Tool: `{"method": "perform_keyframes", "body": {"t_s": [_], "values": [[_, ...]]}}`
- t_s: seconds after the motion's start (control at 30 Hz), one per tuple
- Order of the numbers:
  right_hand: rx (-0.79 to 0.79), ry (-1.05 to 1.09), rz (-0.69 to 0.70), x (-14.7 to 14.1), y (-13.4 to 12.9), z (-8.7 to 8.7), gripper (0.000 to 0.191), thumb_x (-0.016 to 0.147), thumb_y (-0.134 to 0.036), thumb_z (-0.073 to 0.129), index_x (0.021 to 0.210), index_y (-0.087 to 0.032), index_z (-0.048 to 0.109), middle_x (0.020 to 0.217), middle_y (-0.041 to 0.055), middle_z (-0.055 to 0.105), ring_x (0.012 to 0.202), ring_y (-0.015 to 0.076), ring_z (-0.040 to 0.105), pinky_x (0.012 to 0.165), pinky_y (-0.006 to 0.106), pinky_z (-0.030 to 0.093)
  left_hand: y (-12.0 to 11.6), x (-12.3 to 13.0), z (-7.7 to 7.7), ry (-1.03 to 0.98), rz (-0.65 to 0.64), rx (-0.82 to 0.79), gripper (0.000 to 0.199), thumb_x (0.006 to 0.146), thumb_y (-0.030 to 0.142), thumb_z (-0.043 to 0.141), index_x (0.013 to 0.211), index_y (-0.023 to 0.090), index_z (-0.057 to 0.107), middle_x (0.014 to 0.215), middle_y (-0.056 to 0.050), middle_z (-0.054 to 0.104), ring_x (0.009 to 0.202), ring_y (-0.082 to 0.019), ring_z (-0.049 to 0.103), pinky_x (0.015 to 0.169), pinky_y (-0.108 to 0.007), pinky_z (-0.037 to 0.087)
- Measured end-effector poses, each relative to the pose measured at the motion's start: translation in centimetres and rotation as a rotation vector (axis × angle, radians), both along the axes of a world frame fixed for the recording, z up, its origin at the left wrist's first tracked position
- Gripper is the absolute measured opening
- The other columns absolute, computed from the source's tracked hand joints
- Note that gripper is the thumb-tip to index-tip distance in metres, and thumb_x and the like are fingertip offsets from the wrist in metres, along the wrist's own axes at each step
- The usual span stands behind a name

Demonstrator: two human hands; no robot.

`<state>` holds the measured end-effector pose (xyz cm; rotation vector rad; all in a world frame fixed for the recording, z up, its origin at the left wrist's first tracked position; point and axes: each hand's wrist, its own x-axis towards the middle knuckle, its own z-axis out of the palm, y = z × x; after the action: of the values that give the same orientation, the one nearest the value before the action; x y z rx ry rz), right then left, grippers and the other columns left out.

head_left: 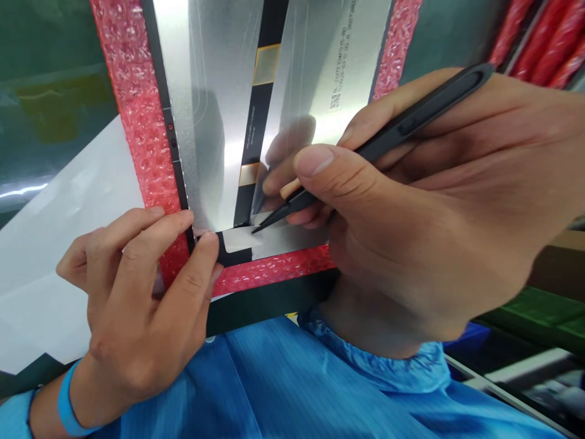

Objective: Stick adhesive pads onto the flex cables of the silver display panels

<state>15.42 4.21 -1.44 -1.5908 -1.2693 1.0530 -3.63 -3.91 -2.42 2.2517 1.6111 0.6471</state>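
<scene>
A flat metal-backed display panel (pixel 212 116) lies face down, with a black strip and gold-coloured flex patches running along its back. At its near left corner, my left hand (pixel 141 305) has its fingertips pressed on the edge, the thumb partly hidden under the index finger. My right hand (pixel 411 201) is closed round slim black tweezers (pixel 393 131), held like a pen. Their pointed tip touches or hovers just over a pale label-like strip (pixel 240 239) beside black tape (pixel 228 256) on the panel's near border. Clear film appears to cover part of the metal back.
Pink bubble wrap (pixel 132 103) borders the panel on several sides. A white sheet (pixel 82 244) lies to the left on the dark green work surface (pixel 50 36). More red wrapped items (pixel 553 42) are at the upper right, and green trays (pixel 543 317) at the right.
</scene>
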Motion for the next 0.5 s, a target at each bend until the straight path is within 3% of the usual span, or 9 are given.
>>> {"method": "perform_keyframes", "body": {"t_s": [0.2,0.4,0.5], "values": [[-0.033,-0.045,-0.005,0.04,-0.13,0.38,0.021,0.086,-0.036,0.094,0.083,-0.024,0.077,0.077,-0.0009,0.071,0.063,0.0176,0.069,0.044,0.028,0.052,-0.21,0.72,0.05,-0.001,0.030,-0.011,0.032,0.093,0.013,0.077,0.121,0.028,0.075,0.137,-0.011,0.073,0.131,-0.040,0.065,0.100,-0.068,0.046],[-0.034,-0.057,0.037,0.19,0.01,0.85,0.014,0.090,-0.024,0.087,0.085,-0.022,0.075,0.078,0.0023,0.071,0.067,0.0208,0.072,0.048,0.033,0.052,-0.20,0.99,0.11,0.005,0.045,-0.020,0.032,0.092,0.012,0.078,0.119,0.029,0.075,0.135,-0.011,0.073,0.132,-0.040,0.064,0.101,-0.069,0.046],[-0.055,-0.077,0.025,0.21,-0.01,0.87,0.016,0.091,-0.028,0.088,0.085,-0.023,0.074,0.078,-0.0003,0.071,0.067,0.0196,0.072,0.050,0.032,0.052,-0.20,0.97,0.22,0.016,0.033,-0.028,0.037,0.091,0.012,0.079,0.124,0.028,0.075,0.137,-0.013,0.072,0.132,-0.041,0.064,0.101,-0.070,0.045]]}}
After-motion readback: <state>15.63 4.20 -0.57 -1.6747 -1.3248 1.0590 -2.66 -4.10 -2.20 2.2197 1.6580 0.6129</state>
